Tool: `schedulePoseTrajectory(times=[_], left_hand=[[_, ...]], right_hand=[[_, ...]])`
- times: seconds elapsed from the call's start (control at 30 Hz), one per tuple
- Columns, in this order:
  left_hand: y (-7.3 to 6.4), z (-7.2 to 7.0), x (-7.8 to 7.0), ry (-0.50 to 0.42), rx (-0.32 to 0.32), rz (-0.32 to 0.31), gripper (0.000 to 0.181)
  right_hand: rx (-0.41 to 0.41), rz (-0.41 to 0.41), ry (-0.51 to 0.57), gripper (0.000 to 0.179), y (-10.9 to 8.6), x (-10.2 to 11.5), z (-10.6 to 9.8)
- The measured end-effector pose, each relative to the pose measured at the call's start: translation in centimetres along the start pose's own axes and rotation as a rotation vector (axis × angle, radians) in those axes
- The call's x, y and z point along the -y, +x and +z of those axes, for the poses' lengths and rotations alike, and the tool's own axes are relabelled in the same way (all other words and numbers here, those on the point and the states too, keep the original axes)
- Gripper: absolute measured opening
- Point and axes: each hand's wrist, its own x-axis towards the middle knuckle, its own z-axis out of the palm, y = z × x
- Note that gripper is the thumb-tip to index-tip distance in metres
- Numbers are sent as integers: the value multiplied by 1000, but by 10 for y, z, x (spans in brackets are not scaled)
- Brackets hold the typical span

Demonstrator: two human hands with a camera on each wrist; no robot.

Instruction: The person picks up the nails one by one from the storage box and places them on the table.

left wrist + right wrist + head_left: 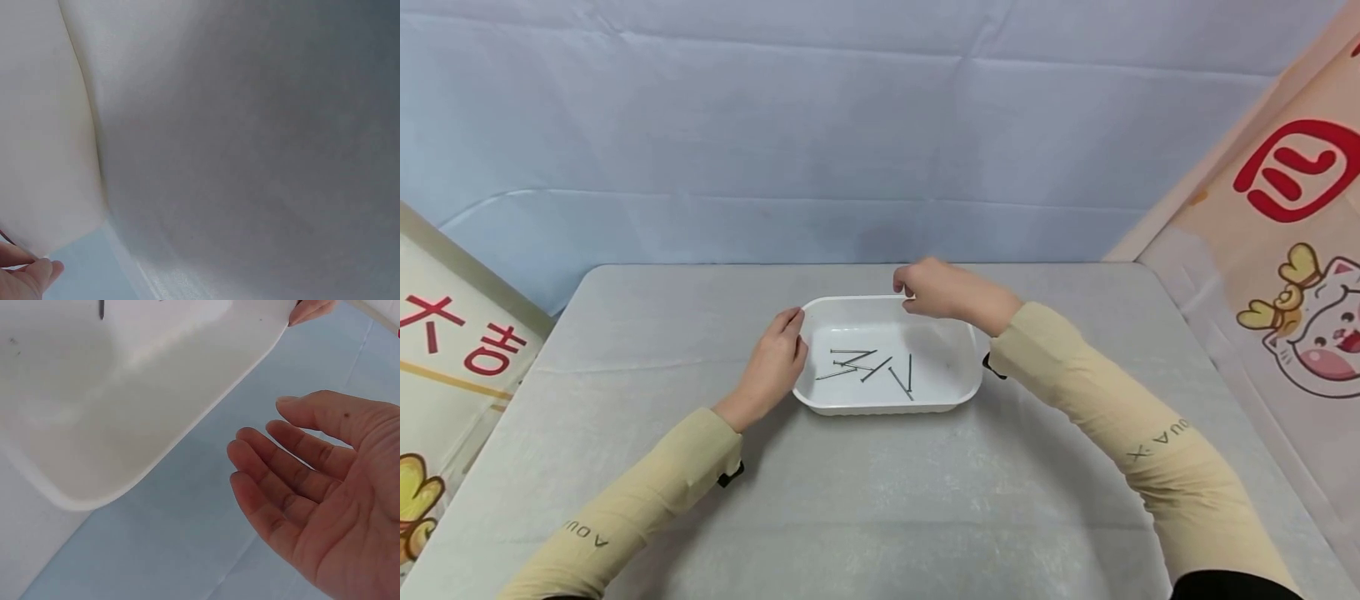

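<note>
A white rectangular tray [947, 350] with rounded corners stands on the grey table. Several thin metal nails [910, 373] lie scattered on its floor, mostly left of the middle; the end of one nail [102, 309] shows in the right wrist view. My left hand [775, 354] grips the tray's left rim between thumb and fingers, also visible low in the left wrist view. Just over the far right rim is my right hand [943, 290]. In the right wrist view its fingers [284, 481] are loosely bent, apart from the rim, with nothing in the palm.
The grey table [880, 500] extends around the tray, its far edge close behind it. A pale blue cloth [850, 125] hangs at the back. Printed panels with red characters stand at the left [467, 350] and right [1247, 275].
</note>
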Motion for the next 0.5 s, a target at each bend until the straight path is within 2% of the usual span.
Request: schedulePoseTrajectory(times=[0.5], left_hand=[[-3,3,-2,-4,-11,-1,40]], right_hand=[[-14,-69,35,26,11,15,5]])
